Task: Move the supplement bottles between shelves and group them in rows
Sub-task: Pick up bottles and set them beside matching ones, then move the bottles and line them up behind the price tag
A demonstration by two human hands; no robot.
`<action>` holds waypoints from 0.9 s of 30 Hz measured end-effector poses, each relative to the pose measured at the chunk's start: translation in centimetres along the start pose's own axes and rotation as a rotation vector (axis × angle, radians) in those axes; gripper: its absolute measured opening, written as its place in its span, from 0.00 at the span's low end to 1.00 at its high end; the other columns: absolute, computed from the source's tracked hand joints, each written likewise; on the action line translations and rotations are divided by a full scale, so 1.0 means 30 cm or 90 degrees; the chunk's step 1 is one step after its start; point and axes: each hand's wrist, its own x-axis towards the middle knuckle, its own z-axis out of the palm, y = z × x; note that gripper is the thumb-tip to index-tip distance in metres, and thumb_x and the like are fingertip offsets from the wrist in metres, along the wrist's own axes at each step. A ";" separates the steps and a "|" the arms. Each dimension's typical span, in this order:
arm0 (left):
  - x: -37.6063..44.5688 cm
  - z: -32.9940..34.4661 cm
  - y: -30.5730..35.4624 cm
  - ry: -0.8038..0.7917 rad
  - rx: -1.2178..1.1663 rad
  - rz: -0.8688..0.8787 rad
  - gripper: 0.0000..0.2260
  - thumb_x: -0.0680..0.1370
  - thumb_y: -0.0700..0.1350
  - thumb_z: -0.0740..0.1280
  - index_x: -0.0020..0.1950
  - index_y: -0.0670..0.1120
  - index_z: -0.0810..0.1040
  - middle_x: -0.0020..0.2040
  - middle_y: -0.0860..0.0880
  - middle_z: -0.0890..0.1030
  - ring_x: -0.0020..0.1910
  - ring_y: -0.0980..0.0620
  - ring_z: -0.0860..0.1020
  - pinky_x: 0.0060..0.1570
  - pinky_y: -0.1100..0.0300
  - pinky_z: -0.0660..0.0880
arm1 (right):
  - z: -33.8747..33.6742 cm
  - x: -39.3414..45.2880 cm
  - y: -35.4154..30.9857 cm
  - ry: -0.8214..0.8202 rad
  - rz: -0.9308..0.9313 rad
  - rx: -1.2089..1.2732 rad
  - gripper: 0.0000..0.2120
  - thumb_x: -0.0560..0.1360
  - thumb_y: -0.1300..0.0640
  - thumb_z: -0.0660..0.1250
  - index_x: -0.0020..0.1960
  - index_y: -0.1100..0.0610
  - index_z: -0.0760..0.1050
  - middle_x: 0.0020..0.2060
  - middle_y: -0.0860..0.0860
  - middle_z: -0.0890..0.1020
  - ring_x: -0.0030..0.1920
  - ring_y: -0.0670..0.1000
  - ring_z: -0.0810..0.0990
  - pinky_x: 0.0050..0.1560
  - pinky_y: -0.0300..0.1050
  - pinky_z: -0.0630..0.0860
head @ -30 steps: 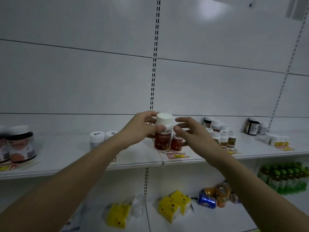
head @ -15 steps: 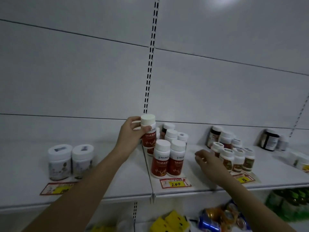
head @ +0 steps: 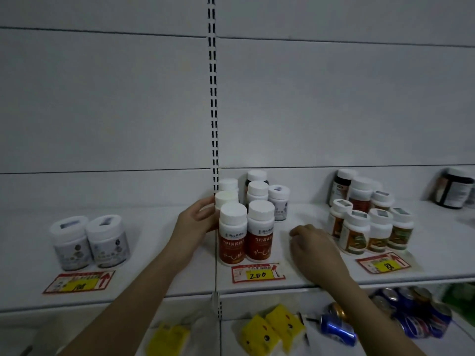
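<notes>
White shop shelf (head: 154, 253) against a plain panelled wall, pretty dim lighting. The left hand (head: 196, 222) is wrapped around a white-capped bottle (head: 226, 199) sitting second in the left-hand row, right behind the front red-label bottle (head: 232, 235), with a second red-label bottle (head: 260, 232) beside that. The right hand (head: 312, 246) rests knuckles-up on the shelf holding nothing, fingers loosely curled, between the red bottles and the orange-label bottles (head: 356, 235). Two grey jars (head: 90, 242) sit off to the left. A yellow 200 price tag (head: 257, 273) is out front.
</notes>
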 end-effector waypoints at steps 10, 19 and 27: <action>-0.008 -0.026 -0.014 -0.107 -0.018 -0.039 0.20 0.76 0.37 0.68 0.66 0.53 0.77 0.59 0.54 0.83 0.58 0.55 0.81 0.49 0.63 0.79 | 0.005 -0.003 -0.003 0.002 0.011 0.027 0.14 0.81 0.54 0.57 0.64 0.53 0.74 0.57 0.50 0.78 0.53 0.49 0.75 0.54 0.44 0.74; -0.023 -0.034 -0.011 -0.059 0.032 -0.062 0.23 0.74 0.26 0.64 0.63 0.48 0.79 0.55 0.52 0.85 0.54 0.53 0.83 0.46 0.61 0.81 | 0.013 -0.006 0.001 0.009 0.018 0.031 0.14 0.81 0.53 0.57 0.63 0.53 0.75 0.56 0.50 0.78 0.52 0.48 0.75 0.53 0.44 0.75; 0.060 -0.051 0.098 0.121 0.076 0.022 0.15 0.74 0.31 0.69 0.53 0.49 0.81 0.52 0.48 0.85 0.51 0.49 0.83 0.43 0.63 0.81 | -0.068 0.101 -0.024 0.019 0.028 0.193 0.08 0.80 0.53 0.63 0.58 0.50 0.75 0.56 0.49 0.80 0.49 0.46 0.78 0.51 0.40 0.75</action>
